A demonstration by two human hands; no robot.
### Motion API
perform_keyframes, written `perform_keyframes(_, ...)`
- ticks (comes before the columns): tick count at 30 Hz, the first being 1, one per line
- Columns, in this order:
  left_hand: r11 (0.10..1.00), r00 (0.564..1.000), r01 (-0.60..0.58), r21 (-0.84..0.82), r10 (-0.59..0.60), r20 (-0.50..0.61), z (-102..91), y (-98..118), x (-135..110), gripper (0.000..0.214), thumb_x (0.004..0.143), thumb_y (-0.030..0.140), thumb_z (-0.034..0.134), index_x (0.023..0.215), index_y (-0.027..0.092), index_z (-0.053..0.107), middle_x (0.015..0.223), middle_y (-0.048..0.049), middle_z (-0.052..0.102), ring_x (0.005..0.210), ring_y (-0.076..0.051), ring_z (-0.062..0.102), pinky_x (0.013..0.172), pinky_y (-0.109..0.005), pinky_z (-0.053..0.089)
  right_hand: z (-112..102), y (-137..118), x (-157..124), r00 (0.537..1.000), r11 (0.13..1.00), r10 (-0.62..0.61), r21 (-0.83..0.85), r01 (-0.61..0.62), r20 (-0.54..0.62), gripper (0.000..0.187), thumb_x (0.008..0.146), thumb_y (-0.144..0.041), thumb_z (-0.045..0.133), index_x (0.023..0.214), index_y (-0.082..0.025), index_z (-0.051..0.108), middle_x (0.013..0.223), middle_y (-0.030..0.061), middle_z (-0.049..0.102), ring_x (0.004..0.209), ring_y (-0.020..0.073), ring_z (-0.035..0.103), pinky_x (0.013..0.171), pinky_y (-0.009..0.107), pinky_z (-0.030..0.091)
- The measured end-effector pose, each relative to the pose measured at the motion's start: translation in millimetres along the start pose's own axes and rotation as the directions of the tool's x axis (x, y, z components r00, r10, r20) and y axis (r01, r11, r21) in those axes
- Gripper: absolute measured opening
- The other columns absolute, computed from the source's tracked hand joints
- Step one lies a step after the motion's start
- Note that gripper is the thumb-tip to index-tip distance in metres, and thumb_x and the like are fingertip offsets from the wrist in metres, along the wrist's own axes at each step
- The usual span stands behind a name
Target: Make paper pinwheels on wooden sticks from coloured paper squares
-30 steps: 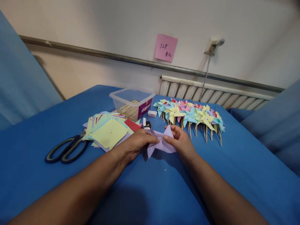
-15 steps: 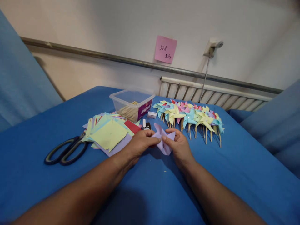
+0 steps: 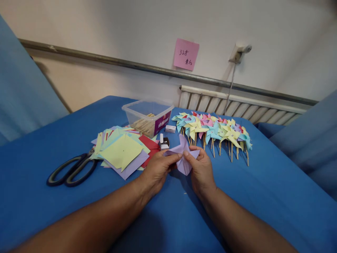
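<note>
lilac paper (image 3: 185,168), folded into curved blades, is held above the worktop (image 3: 263,196), near a small open box (image 3: 165,143). the left hand (image 3: 159,168) pinches it from one side and the right hand (image 3: 202,168) from the other, thumbs side by side close to its middle (which fingers press from behind, i cannot tell). one blade stands up and away, another hangs toward the wearer. to hold these folds well, i'd judge, both thumbs should bear on the same central spot, firm enough to trap the tips, while the outer curves are left unpressed so they don't crease flat. should one hand let go, the other ought to have the whole centre first, or the tips may spring back. the pinwheels (image 3: 210,128) at the right, blades loose and rounded, make a handy comparison. the sheets (image 3: 121,151) and scissors (image 3: 76,168) lie to the left, clear of the fingers.
</note>
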State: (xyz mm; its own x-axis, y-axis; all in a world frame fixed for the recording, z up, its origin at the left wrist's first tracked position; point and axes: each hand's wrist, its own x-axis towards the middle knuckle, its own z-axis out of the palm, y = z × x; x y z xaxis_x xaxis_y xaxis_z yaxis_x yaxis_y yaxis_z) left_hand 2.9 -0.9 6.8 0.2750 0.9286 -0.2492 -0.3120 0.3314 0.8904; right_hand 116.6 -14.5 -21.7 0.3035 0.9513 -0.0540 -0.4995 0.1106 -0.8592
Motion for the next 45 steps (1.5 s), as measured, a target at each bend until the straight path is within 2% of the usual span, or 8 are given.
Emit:
perform_keyframes(5,1.0,0.997,0.02,-0.018,-0.021,-0.079,-0.2,7.4,2.5,0.025,0.062,0.021,0.074,0.084,0.011,0.069,0.076,-0.006,0.07,0.067,-0.017,0.063,0.065,-0.028,0.048,-3.5,-0.5,2.8,0.998,0.999,-0.013,-0.049,0.016,0.068,0.043,0.067,-0.033,0.076,0.101,-0.021,0.052,0.069,-0.0029,0.063,0.057,0.0134,0.06,0.057,0.028,0.048)
perform_keyframes(10,0.978,0.992,0.078,-0.192,-0.095,-0.082,-9.0,21.4,11.4,0.02,0.065,0.014,0.07,0.084,0.012,0.067,0.081,-0.0061,0.07,0.07,-0.017,0.064,0.067,-0.028,0.052,-3.9,-11.3,-1.2,0.966,0.969,-0.206,-0.108,0.224,0.156,0.049,0.077,-0.03,0.067,0.121,-0.027,0.047,0.082,-0.0017,0.063,0.073,0.0131,0.059,0.072,0.029,0.047)
perform_keyframes(13,0.957,0.988,0.128,-0.261,-0.146,-0.051,-13.0,28.7,13.8,0.02,0.068,0.011,0.067,0.088,0.013,0.067,0.083,-0.0062,0.07,0.071,-0.016,0.065,0.068,-0.027,0.053,-2.4,-18.3,-7.5,0.934,0.948,-0.236,-0.146,0.282,0.269,0.053,0.08,-0.028,0.063,0.129,-0.031,0.042,0.095,0.0014,0.063,0.084,0.0156,0.059,0.08,0.033,0.046)
perform_keyframes(20,0.948,0.985,0.163,-0.275,-0.173,-0.013,-13.3,29.5,11.5,0.018,0.068,0.011,0.067,0.085,0.013,0.065,0.076,-0.0051,0.069,0.065,-0.015,0.064,0.064,-0.026,0.053,-9.8,-12.7,-6.6,0.868,0.856,-0.268,-0.309,0.414,0.419,0.02,0.079,-0.026,0.064,0.099,-0.027,0.066,0.093,0.0024,0.059,0.083,0.0162,0.055,0.076,0.031,0.044)
perform_keyframes(25,0.971,0.99,0.128,-0.2,-0.137,-0.031,-13.0,24.9,11.5,0.021,0.064,0.014,0.07,0.084,0.012,0.066,0.077,-0.0048,0.069,0.065,-0.014,0.062,0.064,-0.026,0.052,-9.7,-13.1,-2.1,0.886,0.874,-0.242,-0.308,0.376,0.396,0.008,0.078,-0.028,0.066,0.084,-0.023,0.067,0.083,0.0008,0.057,0.077,0.015,0.054,0.07,0.029,0.042)
perform_keyframes(31,0.999,0.999,0.03,-0.015,-0.03,-0.023,-8.4,19.7,6.4,0.016,0.062,0.02,0.072,0.076,0.012,0.068,0.068,-0.004,0.067,0.063,-0.015,0.061,0.063,-0.027,0.048,-7.9,-12.6,1.0,0.947,0.934,-0.137,-0.281,0.222,0.292,0.016,0.073,-0.034,0.071,0.068,-0.02,0.063,0.075,-0.0009,0.059,0.072,0.0134,0.052,0.07,0.028,0.042)
perform_keyframes(35,0.999,1.0,-0.002,0.052,0.001,0.003,-6.2,15.7,3.2,0.023,0.062,0.023,0.073,0.082,0.012,0.069,0.072,-0.004,0.067,0.068,-0.017,0.063,0.068,-0.028,0.048,-7.3,-11.2,2.7,0.958,0.942,-0.133,-0.268,0.202,0.255,0.019,0.068,-0.034,0.074,0.065,-0.019,0.062,0.095,0.0033,0.062,0.087,0.0169,0.056,0.08,0.032,0.043)
perform_keyframes(45,0.999,1.0,0.018,0.035,-0.017,-0.004,-6.5,13.1,4.9,0.036,0.057,0.026,0.079,0.088,0.011,0.068,0.075,-0.0072,0.07,0.068,-0.019,0.065,0.071,-0.032,0.049,-9.8,-8.3,6.2,0.958,0.911,-0.196,-0.323,0.257,0.208,0.026,0.069,-0.037,0.073,0.061,-0.019,0.056,0.068,-0.0005,0.057,0.065,0.0128,0.051,0.061,0.025,0.041)
